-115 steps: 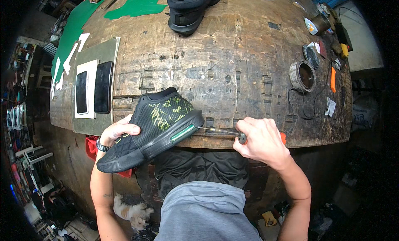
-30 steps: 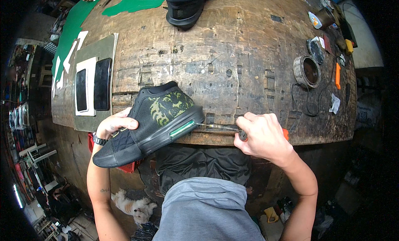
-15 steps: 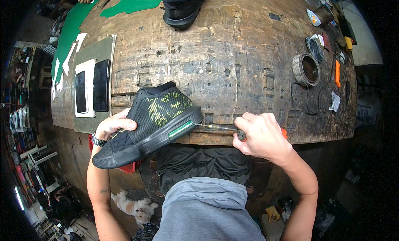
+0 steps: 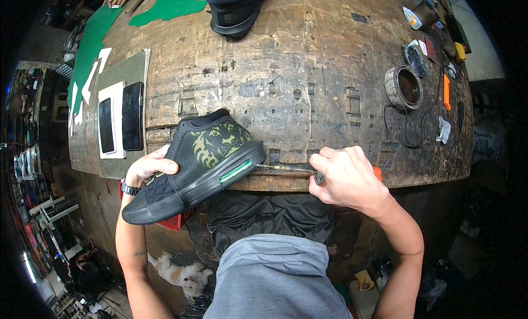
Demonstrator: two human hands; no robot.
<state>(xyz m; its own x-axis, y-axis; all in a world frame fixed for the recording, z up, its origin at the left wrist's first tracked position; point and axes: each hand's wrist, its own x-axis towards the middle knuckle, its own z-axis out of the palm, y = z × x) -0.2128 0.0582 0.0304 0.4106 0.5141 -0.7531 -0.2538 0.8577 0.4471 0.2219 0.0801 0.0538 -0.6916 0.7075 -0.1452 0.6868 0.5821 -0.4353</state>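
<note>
Right elbow (image 4: 413,246) sits wider than in the earliest frame; shoe and tool barely shift. Your left hand (image 4: 147,167) pinches the shoe (image 4: 193,167) near the laces, thumb on top, other fingers mostly hidden. Shoe's between your hands, sole toward you, toe just below the left, heel facing the right. Your right hand (image 4: 352,180) is curled tight around the tool (image 4: 300,168), tip at the sole's green window (image 4: 236,172); contact unclear. Two phones (image 4: 132,118) lie beyond your left hand.
</note>
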